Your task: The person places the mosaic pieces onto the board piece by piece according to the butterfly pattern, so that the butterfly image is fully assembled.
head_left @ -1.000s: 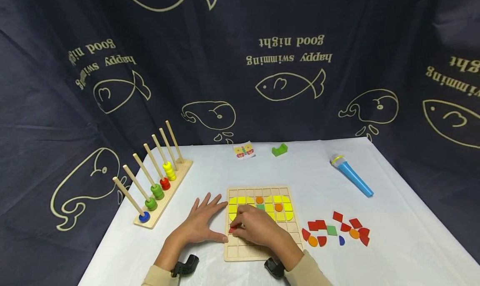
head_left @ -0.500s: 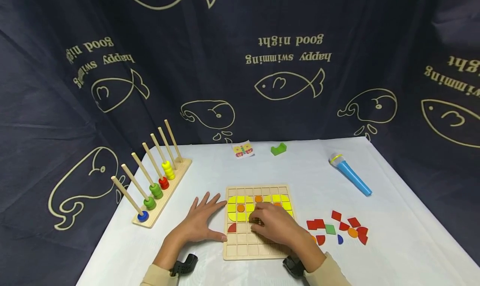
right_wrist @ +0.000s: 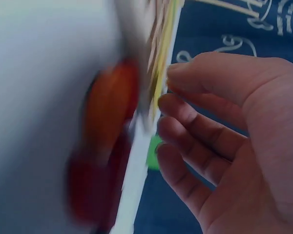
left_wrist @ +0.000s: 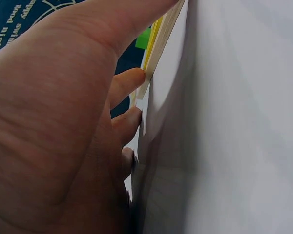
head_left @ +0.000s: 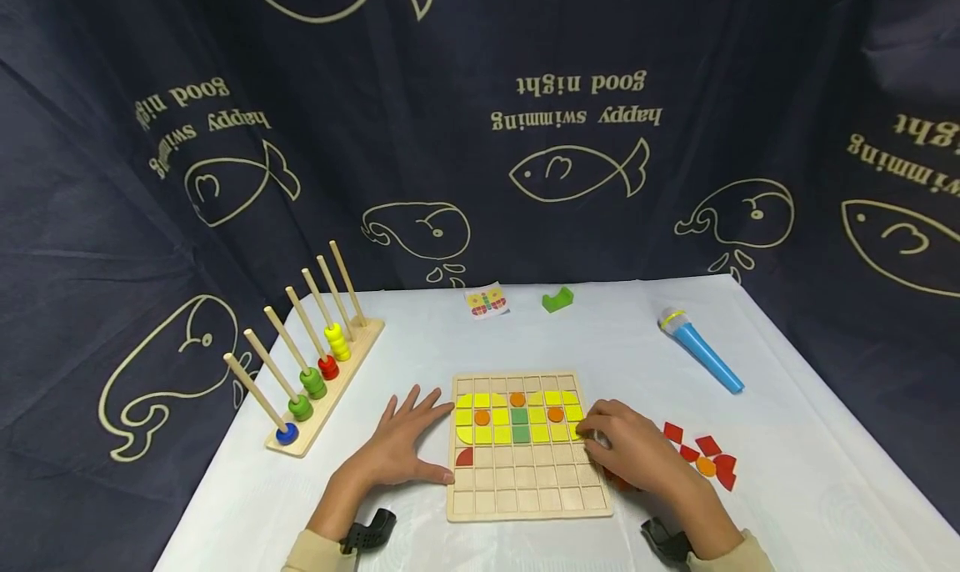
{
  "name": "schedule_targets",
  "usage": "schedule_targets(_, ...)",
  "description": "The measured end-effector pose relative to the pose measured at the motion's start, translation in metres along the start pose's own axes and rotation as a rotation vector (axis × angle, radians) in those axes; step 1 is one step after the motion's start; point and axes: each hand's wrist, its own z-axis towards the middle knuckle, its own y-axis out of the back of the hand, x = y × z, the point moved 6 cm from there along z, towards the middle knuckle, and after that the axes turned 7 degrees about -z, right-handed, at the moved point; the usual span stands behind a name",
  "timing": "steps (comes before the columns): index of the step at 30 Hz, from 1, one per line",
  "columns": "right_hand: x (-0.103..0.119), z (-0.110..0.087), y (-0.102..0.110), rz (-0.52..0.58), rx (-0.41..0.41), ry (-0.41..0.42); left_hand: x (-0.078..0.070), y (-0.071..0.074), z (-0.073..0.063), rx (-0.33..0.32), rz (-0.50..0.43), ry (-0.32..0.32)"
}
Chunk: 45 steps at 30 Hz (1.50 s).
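Observation:
A wooden grid board (head_left: pixel 525 479) lies on the white table, with yellow pieces, orange discs and two green squares (head_left: pixel 520 424) set in its upper cells. One red quarter-round piece (head_left: pixel 464 457) sits in a left cell below the yellow ones. Spread out flat, my left hand (head_left: pixel 393 451) touches the board's left edge with thumb and fingertip; the left wrist view shows the board's edge (left_wrist: pixel 161 46) at the fingers. My right hand (head_left: pixel 633 447) hovers at the board's right edge, fingers loosely bent. Nothing shows between them in the right wrist view, where loose pieces are blurred.
Loose red pieces (head_left: pixel 708 445) and an orange disc (head_left: pixel 705 466) lie right of my hand, which hides others. A bead abacus (head_left: pixel 330 405) stands left. Behind are a butterfly card (head_left: pixel 487 303), a green block (head_left: pixel 557 298) and a blue toy microphone (head_left: pixel 705 355).
My right hand has let go of the red quarter-round piece in the left cell and moved right across the board to its right edge. My left hand has stayed in place.

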Motion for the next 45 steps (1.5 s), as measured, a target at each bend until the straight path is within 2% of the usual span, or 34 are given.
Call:
schedule_targets(7,-0.043,-0.020,-0.001,-0.010,0.035,-0.106,0.001,-0.001,0.001,0.014,-0.001,0.013)
schedule_targets(14,-0.058,-0.033,0.002,0.045,0.046,-0.122,0.001,-0.001,0.000,0.014,-0.003,0.007)
schedule_targets(25,-0.061,-0.029,-0.002,0.107,0.119,-0.162,0.001,0.000,-0.001,0.004,-0.006,0.001)
schedule_targets(28,-0.062,-0.028,-0.003,0.127,0.116,-0.174,0.001,0.000,0.000,0.004,-0.008,-0.006)
schedule_targets(33,-0.059,-0.024,-0.002,0.133,0.088,-0.146,0.001,0.000,0.000,0.008,-0.013,-0.003)
schedule_targets(40,-0.043,-0.012,-0.003,0.133,0.090,-0.151,0.000,0.001,-0.001,0.007,-0.018,0.003)
schedule_targets(45,-0.023,-0.003,-0.004,0.093,0.083,-0.091,0.000,0.000,-0.001,0.006,-0.017,0.008)
